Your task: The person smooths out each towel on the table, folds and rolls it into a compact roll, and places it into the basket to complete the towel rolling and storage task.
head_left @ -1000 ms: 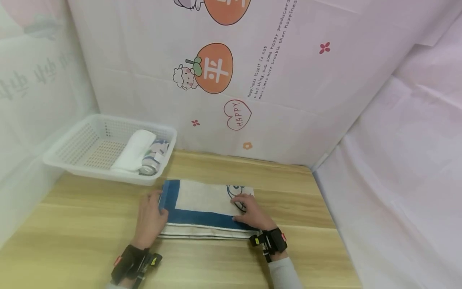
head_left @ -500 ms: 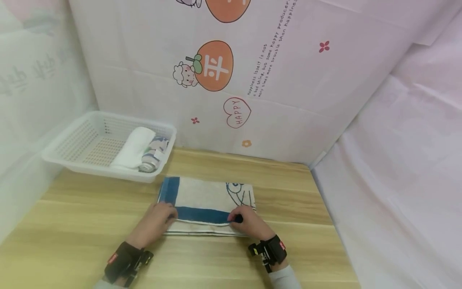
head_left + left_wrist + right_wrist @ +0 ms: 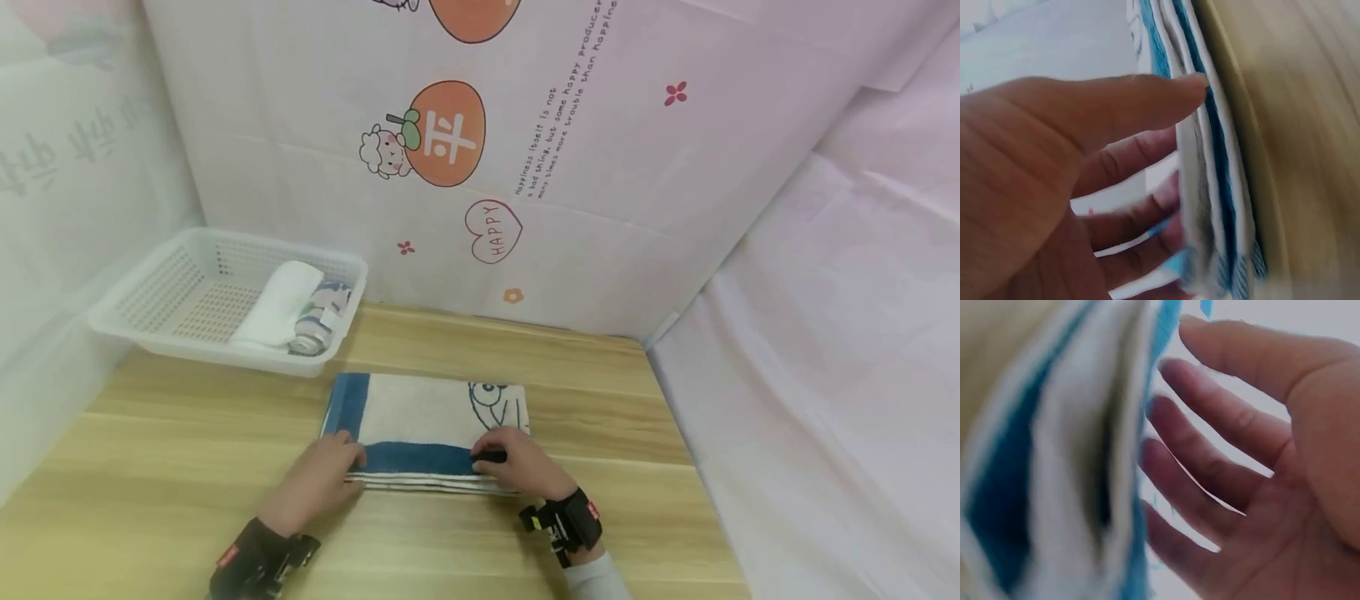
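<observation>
A folded towel (image 3: 420, 408), cream with a blue border and a blue line drawing, lies on the wooden table. At its near left corner is my left hand (image 3: 315, 475). In the left wrist view the thumb (image 3: 1172, 100) touches the stacked edge layers, while the other fingers reach over the towel's top face. My right hand (image 3: 521, 462) rests at the near right part of the blue border. The right wrist view has its fingers (image 3: 1210, 453) spread and gently bent, their tips at the top face beside the loosely stacked layers (image 3: 1079, 444).
A white plastic basket (image 3: 217, 357) stands at the back left of the table (image 3: 600, 517). Inside it are a rolled white towel (image 3: 281, 304) and a rolled patterned cloth (image 3: 322, 317). Printed white sheeting (image 3: 585, 267) encloses the back and sides.
Both hands have gone from the towel's upper face to its near edge. The top layer's blue border has come forward and down, covering more of the layers below.
</observation>
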Motion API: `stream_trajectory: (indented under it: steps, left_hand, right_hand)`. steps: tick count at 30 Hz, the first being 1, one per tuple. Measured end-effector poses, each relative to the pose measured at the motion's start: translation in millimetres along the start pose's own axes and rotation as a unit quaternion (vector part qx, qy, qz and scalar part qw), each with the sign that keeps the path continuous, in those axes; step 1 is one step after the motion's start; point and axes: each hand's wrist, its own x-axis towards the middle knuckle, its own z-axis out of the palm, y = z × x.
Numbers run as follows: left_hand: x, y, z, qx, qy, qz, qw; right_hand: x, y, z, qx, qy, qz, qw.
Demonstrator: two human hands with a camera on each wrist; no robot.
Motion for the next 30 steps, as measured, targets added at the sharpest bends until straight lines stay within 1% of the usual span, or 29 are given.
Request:
stream_trajectory:
  steps: [2,3,4,6,8,11,13,16,19,20,21,24,26,28,30]
  left_hand:
    - [2.5,5.5,1.6,0.002,0.002,-0.009,1.0]
    - [4.1,7.5,3.2,0.007,0.005,-0.008,0.9999]
    - [6.4,9.9,4.0,0.01,0.005,-0.012,0.9999]
    - [12.8,14.1,4.4,0.014,-0.003,-0.021,0.9997]
    - [22.7,16.4,5.3,0.019,-0.016,-0.028,0.9993]
    - [46.2,16.1,7.8,0.035,-0.03,-0.033,0.9984]
    - [64.7,13.7,10.2,0.052,-0.035,-0.029,0.9976]
    - [92.5,10.6,10.5,0.058,-0.058,-0.028,0.9963]
    - [120.1,3.0,12.7,0.045,-0.09,-0.019,0.9948]
    - [129.3,-1.1,13.9,0.04,-0.097,-0.011,0.9944]
    - [138.4,-6.3,15.9,0.035,-0.101,0.0,0.9943]
    - [162.6,-22.9,20.3,0.029,-0.106,0.039,0.9932]
    - [175.6,-32.6,21.8,0.024,-0.108,0.06,0.992]
    - [186.9,-39.4,22.9,0.022,-0.109,0.075,0.991]
    - [196.1,-43.8,24.3,0.019,-0.1,0.079,0.9917]
  right_hand:
    - [-1.0,9.8,-9.9,-0.016,0.027,-0.012,0.9994]
    - [-1.1,16.2,-14.3,-0.027,0.038,-0.019,0.9987]
    - [-1.7,21.1,-18.2,-0.04,0.044,-0.015,0.9981]
    - [-3.5,30.5,-22.7,-0.064,0.045,-0.001,0.9969]
    - [-6.5,35.9,-24.1,-0.087,0.036,0.017,0.9954]
    - [-11.8,37.1,-23.5,-0.107,0.032,0.048,0.9926]
    - [-13.6,35.8,-22.1,-0.115,0.043,0.056,0.9908]
    - [-15.8,32.3,-19.2,-0.131,0.063,0.062,0.9874]
    - [-18.0,28.5,-16.1,-0.161,0.076,0.052,0.9826]
    - [-18.5,26.7,-15.0,-0.174,0.079,0.047,0.9804]
    - [-18.7,24.9,-13.6,-0.19,0.081,0.042,0.9775]
    - [-18.2,16.6,-8.6,-0.21,0.079,0.036,0.9739]
    - [-18.0,9.4,-3.1,-0.204,0.069,0.045,0.9754]
    - [-17.2,0.6,2.9,-0.187,0.056,0.054,0.9794]
    - [-15.1,-9.6,8.7,-0.183,0.045,0.054,0.9805]
